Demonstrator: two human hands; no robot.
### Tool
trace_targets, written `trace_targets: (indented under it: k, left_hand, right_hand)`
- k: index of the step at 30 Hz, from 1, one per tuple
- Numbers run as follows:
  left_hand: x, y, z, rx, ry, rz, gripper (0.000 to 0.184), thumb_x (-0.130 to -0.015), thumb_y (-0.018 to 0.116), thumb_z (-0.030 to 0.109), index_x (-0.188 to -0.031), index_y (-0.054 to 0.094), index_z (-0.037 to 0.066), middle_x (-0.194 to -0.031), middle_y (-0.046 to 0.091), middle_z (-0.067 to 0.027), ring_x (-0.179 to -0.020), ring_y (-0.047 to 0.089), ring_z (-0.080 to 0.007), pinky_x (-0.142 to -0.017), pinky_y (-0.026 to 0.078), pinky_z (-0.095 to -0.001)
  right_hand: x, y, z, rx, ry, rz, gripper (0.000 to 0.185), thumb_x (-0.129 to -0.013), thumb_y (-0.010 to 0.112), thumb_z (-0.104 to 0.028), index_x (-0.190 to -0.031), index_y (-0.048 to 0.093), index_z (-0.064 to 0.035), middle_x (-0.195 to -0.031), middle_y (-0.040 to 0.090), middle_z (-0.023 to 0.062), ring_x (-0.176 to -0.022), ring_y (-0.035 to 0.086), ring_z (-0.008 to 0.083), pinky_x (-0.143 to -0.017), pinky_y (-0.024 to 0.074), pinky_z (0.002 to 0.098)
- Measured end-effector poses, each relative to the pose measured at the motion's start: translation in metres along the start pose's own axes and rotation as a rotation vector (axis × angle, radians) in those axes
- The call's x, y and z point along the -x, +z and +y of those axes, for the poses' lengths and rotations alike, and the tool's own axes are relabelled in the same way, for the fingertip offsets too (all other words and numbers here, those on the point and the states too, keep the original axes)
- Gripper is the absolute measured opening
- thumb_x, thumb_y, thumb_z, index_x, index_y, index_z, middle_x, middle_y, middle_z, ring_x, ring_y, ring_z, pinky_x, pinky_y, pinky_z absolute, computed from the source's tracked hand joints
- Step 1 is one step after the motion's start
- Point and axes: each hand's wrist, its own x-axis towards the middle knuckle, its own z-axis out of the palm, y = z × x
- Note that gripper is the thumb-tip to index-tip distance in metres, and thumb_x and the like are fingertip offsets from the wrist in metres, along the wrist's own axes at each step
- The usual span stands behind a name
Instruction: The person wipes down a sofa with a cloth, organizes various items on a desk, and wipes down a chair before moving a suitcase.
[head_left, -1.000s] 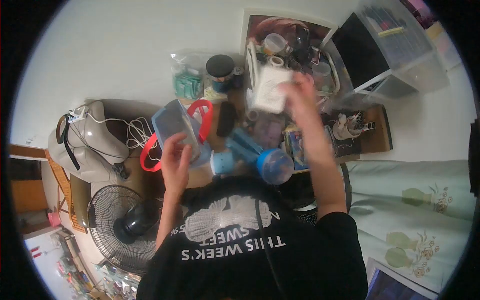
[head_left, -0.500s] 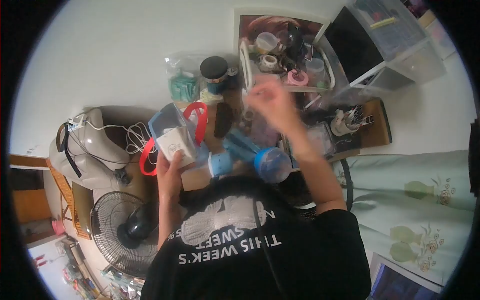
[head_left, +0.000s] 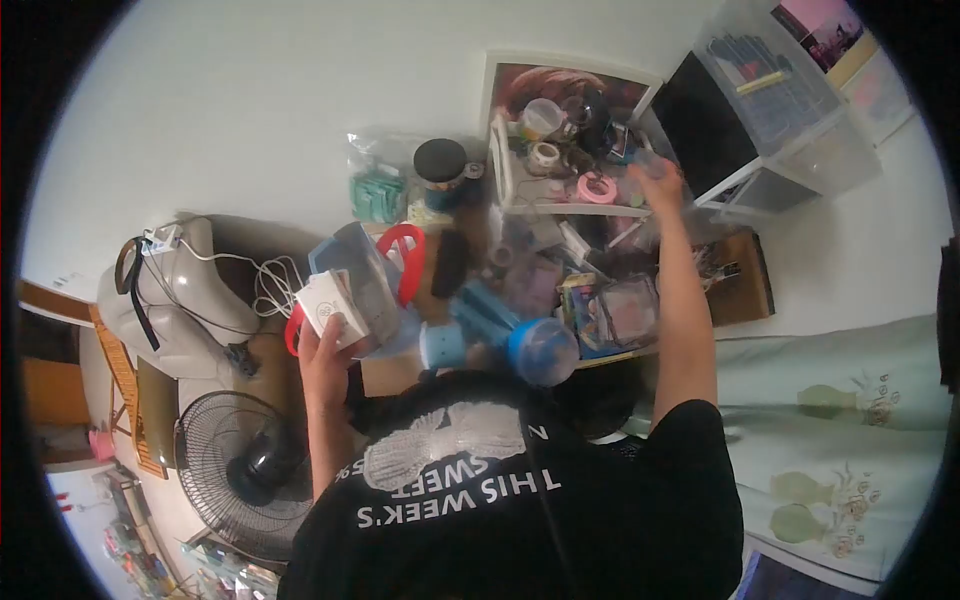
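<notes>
At the left of the desk, my left hand grips a white box with a small round print. The box is beside a clear-blue bin with red handles. My right hand is at the right end of a white-rimmed basket, its fingers closed on a small clear cup. Inside the basket are a pink tape roll, a white roll and a clear round container.
A black-lidded jar stands near a bag of green packets. Nearer my body are a light-blue cup and a blue-rimmed clear container. A fan is at the left, clear drawers at the upper right.
The white box went from my right hand to my left, and has since shifted slightly left. My right hand has moved right to the clear cup and closed on it.
</notes>
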Motion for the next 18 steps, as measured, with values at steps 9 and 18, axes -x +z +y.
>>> trace_targets:
  k: [9, 18]
  left_hand:
    - [-0.006, -0.029, -0.008, 0.044, -0.003, 0.082, 0.039, -0.091, 0.058, 0.020, -0.126, 0.048, 0.007, -0.116, 0.057, -0.0060, -0.099, 0.058, -0.0176, -0.077, 0.051, -0.0308]
    - [-0.015, -0.005, -0.017, 0.016, 0.107, 0.041, 0.051, -0.087, 0.053, 0.004, -0.135, 0.037, 0.004, -0.127, 0.050, -0.0120, -0.113, 0.054, -0.0268, -0.087, 0.053, -0.0408]
  right_hand:
    - [0.033, -0.037, -0.038, -0.898, 0.207, -0.220, 0.056, -0.079, 0.070, -0.023, -0.126, 0.044, -0.0087, -0.113, 0.060, 0.0074, -0.096, 0.059, 0.0184, -0.067, 0.0468, 0.0333]
    - [0.091, 0.010, -0.109, -1.076, -0.090, -0.678, 0.065, -0.072, 0.063, 0.004, -0.131, 0.040, -0.0076, -0.123, 0.055, 0.0128, -0.111, 0.056, 0.0251, -0.092, 0.0467, 0.0409]
